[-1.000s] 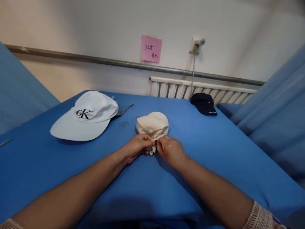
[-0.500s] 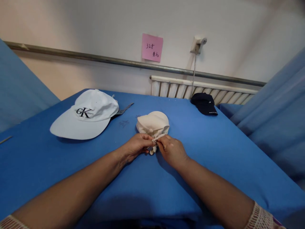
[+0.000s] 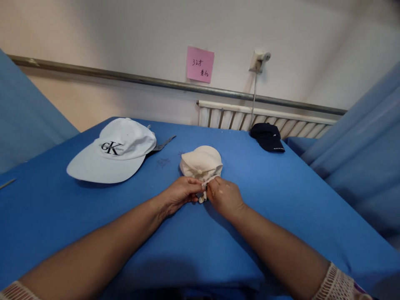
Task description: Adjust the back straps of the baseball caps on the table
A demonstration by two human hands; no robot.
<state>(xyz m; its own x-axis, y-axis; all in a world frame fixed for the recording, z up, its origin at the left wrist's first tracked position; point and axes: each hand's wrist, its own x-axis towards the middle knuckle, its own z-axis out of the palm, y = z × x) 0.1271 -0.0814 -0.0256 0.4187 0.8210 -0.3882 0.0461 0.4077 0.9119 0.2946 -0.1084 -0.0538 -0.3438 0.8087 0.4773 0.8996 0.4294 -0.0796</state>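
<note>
A cream cap (image 3: 203, 160) lies on the blue-covered table, its strap side turned toward me. My left hand (image 3: 184, 191) pinches the strap end of the cap from the left, thumb and forefinger pressed together. From the right, my right hand (image 3: 225, 196) closes on the same strap, its fingers curled and partly hidden. The two hands nearly meet at the near edge of the cap. A bit of cream fabric hangs out below my fingertips. The strap's fastening is too small and covered to make out.
A large white cap (image 3: 114, 152) with black letters sits at the left, a dark strap behind it. At the far right of the blue table cover (image 3: 275, 196) is a navy cap (image 3: 267, 136). A radiator (image 3: 231, 117) and metal rail (image 3: 150, 81) run along the wall.
Both hands stay at the cream cap's strap; the fingers of my right hand have shifted and curled slightly more. The other caps have not moved.
</note>
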